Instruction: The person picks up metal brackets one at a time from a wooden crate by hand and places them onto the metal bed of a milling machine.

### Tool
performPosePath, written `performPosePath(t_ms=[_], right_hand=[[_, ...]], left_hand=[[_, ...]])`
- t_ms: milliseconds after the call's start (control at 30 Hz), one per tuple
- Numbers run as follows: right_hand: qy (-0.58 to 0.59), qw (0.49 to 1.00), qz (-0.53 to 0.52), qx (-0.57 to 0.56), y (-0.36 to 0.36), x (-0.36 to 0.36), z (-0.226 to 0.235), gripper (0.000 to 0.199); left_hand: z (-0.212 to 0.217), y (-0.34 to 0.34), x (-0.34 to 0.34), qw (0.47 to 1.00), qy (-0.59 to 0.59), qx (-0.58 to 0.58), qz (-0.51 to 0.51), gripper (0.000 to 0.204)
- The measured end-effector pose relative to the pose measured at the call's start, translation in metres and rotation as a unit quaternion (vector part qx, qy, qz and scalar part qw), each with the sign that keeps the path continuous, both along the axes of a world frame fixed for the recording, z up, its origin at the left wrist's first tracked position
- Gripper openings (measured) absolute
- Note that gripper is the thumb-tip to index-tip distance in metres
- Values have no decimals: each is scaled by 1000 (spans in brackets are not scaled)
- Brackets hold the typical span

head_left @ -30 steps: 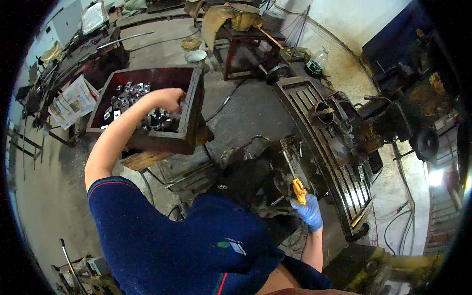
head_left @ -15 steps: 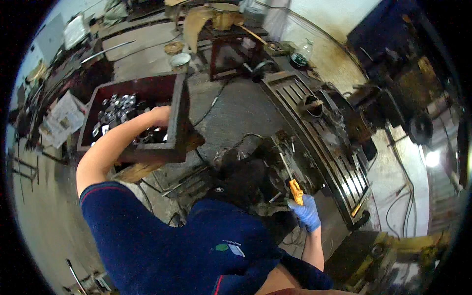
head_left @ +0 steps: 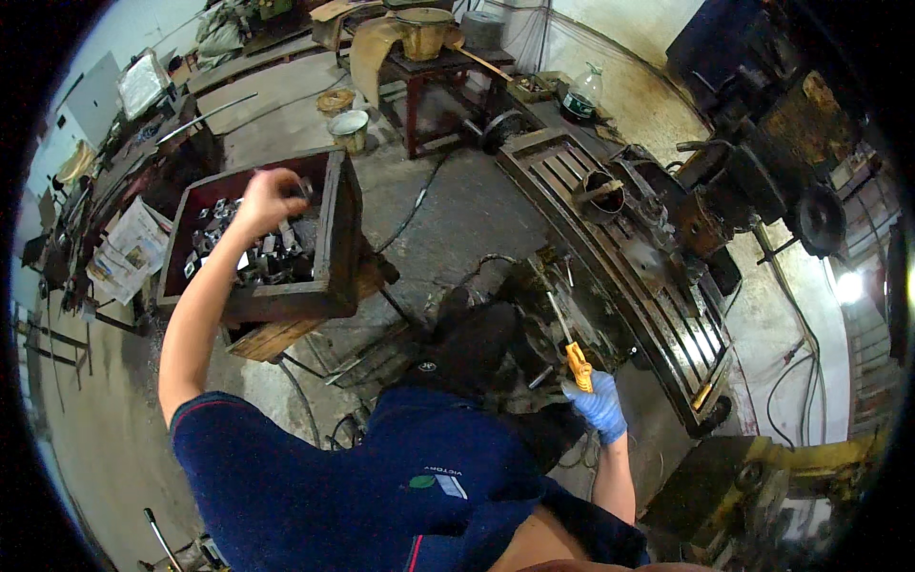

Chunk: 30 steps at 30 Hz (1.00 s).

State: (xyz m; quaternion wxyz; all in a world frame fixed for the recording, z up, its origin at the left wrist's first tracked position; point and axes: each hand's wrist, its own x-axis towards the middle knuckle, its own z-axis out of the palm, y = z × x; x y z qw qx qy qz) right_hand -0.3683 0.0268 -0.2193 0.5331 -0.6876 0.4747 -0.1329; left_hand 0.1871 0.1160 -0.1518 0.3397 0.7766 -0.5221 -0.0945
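At the left, my bare left hand (head_left: pixel 272 198) is over an open wooden box (head_left: pixel 337 224) with dark red inner walls. Its fingers are curled together, slightly blurred, around a small dark metal part (head_left: pixel 303 189). Many small shiny metal parts (head_left: pixel 272 255) lie loose in the box below it. On the right, my right hand (head_left: pixel 600 408), in a blue glove, grips a yellow-handled screwdriver (head_left: pixel 578 366). Its long metal shaft points up and away from me, over a dark, oily work area (head_left: pixel 591 319); the tip's shape is too small to make out.
A slotted metal machine bed (head_left: pixel 620 257) runs along the right, with a round can (head_left: pixel 599 194) on it. The box rests on a wooden support (head_left: pixel 276 336). A cable (head_left: pixel 417 202) crosses the floor. Farther back are a white bucket (head_left: pixel 349 129) and a small table (head_left: pixel 413 105).
My left hand has risen from the box's near right corner toward its far side, now with a small metal part in its fingers. My right hand keeps its hold on the screwdriver.
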Motion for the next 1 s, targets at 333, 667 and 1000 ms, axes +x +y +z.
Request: performPosePath(t_ms=[333, 667, 1000], right_hand=[[-19, 998, 37, -51, 3, 4, 15, 30], [65, 983, -12, -169, 20, -41, 25, 34], [208, 961, -51, -174, 10, -91, -9, 43]], left_hand=[[47, -22, -147, 739, 547, -310, -243, 38], [-43, -131, -325, 627, 717, 20, -304, 19], [-131, -201, -376, 771, 515, 149, -343, 7]])
